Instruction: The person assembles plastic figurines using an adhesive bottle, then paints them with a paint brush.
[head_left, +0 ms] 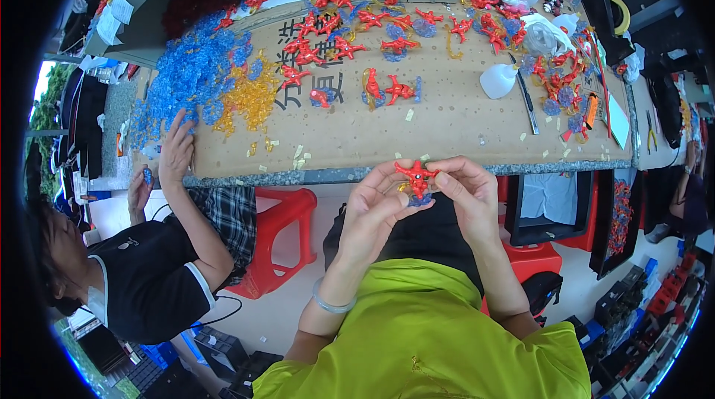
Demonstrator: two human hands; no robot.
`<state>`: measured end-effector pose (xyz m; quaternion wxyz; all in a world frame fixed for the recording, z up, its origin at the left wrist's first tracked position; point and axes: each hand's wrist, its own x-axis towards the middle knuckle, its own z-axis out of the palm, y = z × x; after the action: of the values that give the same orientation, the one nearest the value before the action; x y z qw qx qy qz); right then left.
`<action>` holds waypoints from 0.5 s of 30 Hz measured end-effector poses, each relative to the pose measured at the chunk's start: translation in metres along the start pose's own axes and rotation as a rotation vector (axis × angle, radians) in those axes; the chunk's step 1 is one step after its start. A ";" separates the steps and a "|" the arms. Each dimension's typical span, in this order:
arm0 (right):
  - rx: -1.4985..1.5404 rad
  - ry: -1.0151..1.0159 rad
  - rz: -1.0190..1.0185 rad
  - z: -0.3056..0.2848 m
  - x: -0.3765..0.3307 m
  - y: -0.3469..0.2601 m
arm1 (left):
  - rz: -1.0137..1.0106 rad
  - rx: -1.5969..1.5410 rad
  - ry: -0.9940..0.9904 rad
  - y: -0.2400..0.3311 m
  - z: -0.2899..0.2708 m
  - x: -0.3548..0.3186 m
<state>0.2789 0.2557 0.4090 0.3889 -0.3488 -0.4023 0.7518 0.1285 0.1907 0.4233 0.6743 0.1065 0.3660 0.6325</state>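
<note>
While one red figure hovered by the near edge of the worktop, two hands shared it: the left hand pinched one side and the right hand the other, both with narrow, bent fingers. One clear blue piece showed beneath it (with a bit of yellow beside the left thumb). On the worktop, three more figures lay nearest the person in a loose row, and many others, too crowded to count, spread behind them. One heap of blue pieces and one heap of yellow pieces touched at the left. One co-worker sat there, one hand at the blue heap's edge, the other with one blue piece in its fingers. At least two white bottles and one slim metal tool were on the right.

Of the containers, one black tray below the worktop held a pale sheet; one long black box beside it held red and blue pieces.
</note>
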 end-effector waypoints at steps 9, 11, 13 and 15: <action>-0.023 -0.009 0.025 -0.007 -0.001 -0.004 | 0.099 0.208 -0.010 -0.002 0.003 -0.001; -0.053 -0.027 0.041 -0.010 0.000 -0.002 | 0.071 0.183 -0.012 -0.002 0.007 -0.001; -0.140 -0.012 -0.009 -0.006 0.000 -0.004 | 0.211 0.391 0.045 -0.005 0.011 -0.003; -0.226 0.001 -0.058 -0.005 0.000 -0.003 | 0.296 0.530 0.077 -0.010 0.013 -0.003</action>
<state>0.2840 0.2588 0.4092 0.3687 -0.3790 -0.4943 0.6900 0.1444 0.1897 0.4273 0.5092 0.3068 0.5241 0.6098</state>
